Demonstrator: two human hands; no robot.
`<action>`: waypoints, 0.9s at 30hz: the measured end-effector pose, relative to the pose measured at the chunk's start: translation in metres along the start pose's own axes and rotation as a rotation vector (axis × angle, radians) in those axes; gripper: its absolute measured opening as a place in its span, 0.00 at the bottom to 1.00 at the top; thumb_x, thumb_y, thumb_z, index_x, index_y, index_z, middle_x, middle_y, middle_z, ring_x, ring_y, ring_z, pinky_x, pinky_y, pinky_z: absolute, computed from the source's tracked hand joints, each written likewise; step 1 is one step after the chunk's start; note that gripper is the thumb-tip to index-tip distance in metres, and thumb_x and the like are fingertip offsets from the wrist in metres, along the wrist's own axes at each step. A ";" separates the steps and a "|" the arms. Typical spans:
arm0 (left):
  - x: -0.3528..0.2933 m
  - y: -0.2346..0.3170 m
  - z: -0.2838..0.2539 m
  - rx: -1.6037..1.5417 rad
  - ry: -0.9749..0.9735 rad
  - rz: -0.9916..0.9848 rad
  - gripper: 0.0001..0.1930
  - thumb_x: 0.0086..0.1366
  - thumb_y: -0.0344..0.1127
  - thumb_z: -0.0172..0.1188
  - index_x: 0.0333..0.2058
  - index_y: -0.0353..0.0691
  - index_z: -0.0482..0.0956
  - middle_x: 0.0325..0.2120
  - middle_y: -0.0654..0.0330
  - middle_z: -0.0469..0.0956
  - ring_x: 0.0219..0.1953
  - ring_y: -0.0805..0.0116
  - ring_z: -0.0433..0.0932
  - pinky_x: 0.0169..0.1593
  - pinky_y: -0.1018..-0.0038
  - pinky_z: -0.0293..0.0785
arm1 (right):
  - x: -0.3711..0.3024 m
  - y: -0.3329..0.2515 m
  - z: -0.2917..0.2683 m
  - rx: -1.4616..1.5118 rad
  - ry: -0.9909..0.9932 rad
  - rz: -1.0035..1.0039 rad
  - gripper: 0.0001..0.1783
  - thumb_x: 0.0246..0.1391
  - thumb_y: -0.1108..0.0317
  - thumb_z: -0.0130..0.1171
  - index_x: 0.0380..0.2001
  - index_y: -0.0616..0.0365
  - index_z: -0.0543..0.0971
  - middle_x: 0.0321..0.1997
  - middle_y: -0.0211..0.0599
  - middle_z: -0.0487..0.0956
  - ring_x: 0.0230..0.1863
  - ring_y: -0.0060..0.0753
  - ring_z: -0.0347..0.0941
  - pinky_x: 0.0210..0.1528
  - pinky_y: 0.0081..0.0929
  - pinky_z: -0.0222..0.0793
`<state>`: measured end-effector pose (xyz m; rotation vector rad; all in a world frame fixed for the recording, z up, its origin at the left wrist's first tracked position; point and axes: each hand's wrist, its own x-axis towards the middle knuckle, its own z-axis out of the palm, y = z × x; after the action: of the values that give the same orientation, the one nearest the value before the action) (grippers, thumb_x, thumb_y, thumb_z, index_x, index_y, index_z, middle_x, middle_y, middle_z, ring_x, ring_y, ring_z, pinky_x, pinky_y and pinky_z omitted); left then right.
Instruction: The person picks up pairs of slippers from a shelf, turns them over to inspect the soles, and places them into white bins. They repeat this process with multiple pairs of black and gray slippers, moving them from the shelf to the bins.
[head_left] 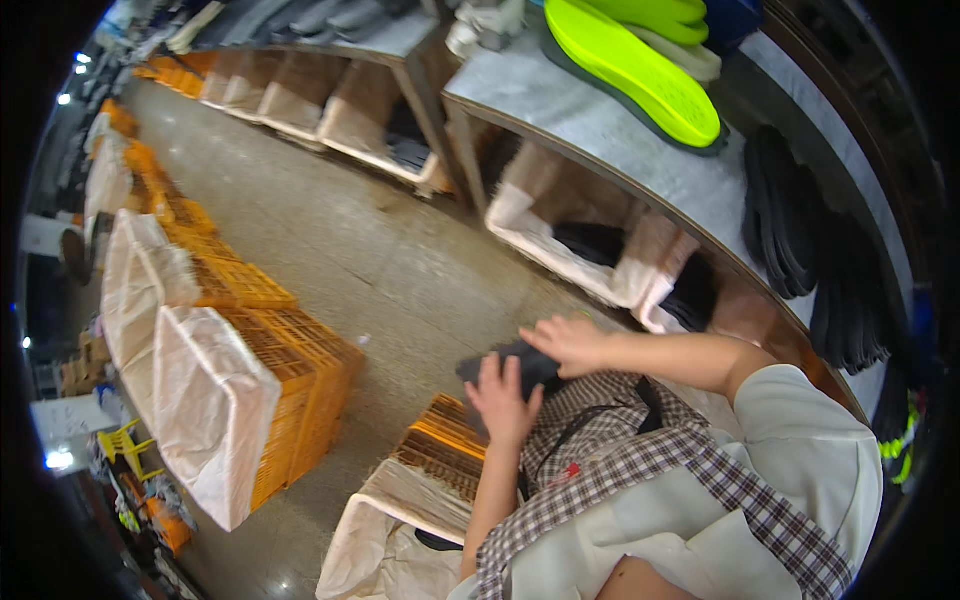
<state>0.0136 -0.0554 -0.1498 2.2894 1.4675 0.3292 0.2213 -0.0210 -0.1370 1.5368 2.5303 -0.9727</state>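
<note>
Head view: dark piece (533, 367) lies under left hand (504, 405) and right hand (568, 345).

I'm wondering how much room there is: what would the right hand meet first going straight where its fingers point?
Beyond the dark piece beside it, the right hand looks likely to meet the lined orange crates across the floor, though depth is unclear and it might pass above them.

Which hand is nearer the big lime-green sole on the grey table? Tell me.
Right. The right hand, at the dark piece, is below the lime-green sole in the picture; the left hand, also there, is lower and farther left.
</note>
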 end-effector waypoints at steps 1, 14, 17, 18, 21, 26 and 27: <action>-0.004 -0.009 0.019 -0.047 0.036 -0.104 0.39 0.49 0.45 0.66 0.59 0.42 0.61 0.59 0.47 0.60 0.61 0.48 0.59 0.58 0.42 0.50 | -0.003 0.023 0.004 0.026 0.033 0.130 0.47 0.32 0.64 0.65 0.60 0.60 0.59 0.48 0.48 0.68 0.48 0.50 0.66 0.44 0.42 0.70; -0.173 -0.078 0.193 -0.506 -0.984 -1.266 0.53 0.54 0.59 0.61 0.67 0.46 0.35 0.66 0.43 0.39 0.65 0.42 0.50 0.61 0.56 0.60 | 0.061 0.388 0.084 -0.429 0.456 1.019 0.47 0.38 0.61 0.67 0.62 0.57 0.57 0.57 0.52 0.66 0.56 0.55 0.64 0.54 0.45 0.65; -0.196 -0.069 0.223 -0.575 -0.905 -1.283 0.54 0.54 0.58 0.62 0.67 0.44 0.34 0.66 0.43 0.40 0.64 0.43 0.53 0.60 0.57 0.60 | 0.091 0.432 0.100 -0.488 0.261 1.041 0.47 0.40 0.62 0.67 0.63 0.54 0.55 0.58 0.49 0.65 0.57 0.53 0.63 0.54 0.46 0.65; -0.201 -0.066 0.231 -0.540 -0.937 -1.314 0.54 0.53 0.58 0.62 0.66 0.44 0.34 0.66 0.43 0.40 0.63 0.42 0.54 0.60 0.57 0.61 | 0.107 0.442 0.111 -0.480 0.232 1.011 0.47 0.41 0.63 0.67 0.63 0.54 0.55 0.59 0.48 0.64 0.57 0.52 0.62 0.54 0.46 0.65; -0.212 -0.058 0.244 -0.569 -0.932 -1.361 0.53 0.52 0.54 0.64 0.66 0.43 0.37 0.65 0.42 0.43 0.62 0.41 0.55 0.60 0.57 0.62 | 0.146 0.467 0.146 -0.559 0.136 0.843 0.48 0.43 0.62 0.67 0.65 0.52 0.51 0.61 0.45 0.61 0.59 0.51 0.60 0.53 0.48 0.65; -0.213 -0.049 0.252 -0.613 -0.820 -1.426 0.52 0.51 0.45 0.67 0.66 0.42 0.41 0.63 0.40 0.45 0.62 0.40 0.57 0.60 0.57 0.61 | 0.170 0.487 0.237 -0.495 0.059 0.855 0.52 0.48 0.47 0.61 0.67 0.53 0.45 0.65 0.49 0.53 0.64 0.55 0.51 0.58 0.57 0.56; -0.210 -0.048 0.253 -0.602 -0.815 -1.419 0.51 0.51 0.43 0.67 0.66 0.42 0.41 0.63 0.39 0.45 0.61 0.39 0.57 0.60 0.57 0.60 | 0.168 0.492 0.241 -0.448 0.042 0.895 0.52 0.49 0.44 0.59 0.67 0.53 0.44 0.67 0.50 0.51 0.65 0.56 0.49 0.60 0.58 0.53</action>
<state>-0.0125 -0.2799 -0.3936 0.4379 1.7232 -0.4695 0.4639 0.1441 -0.6294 2.1533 1.5583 -0.2310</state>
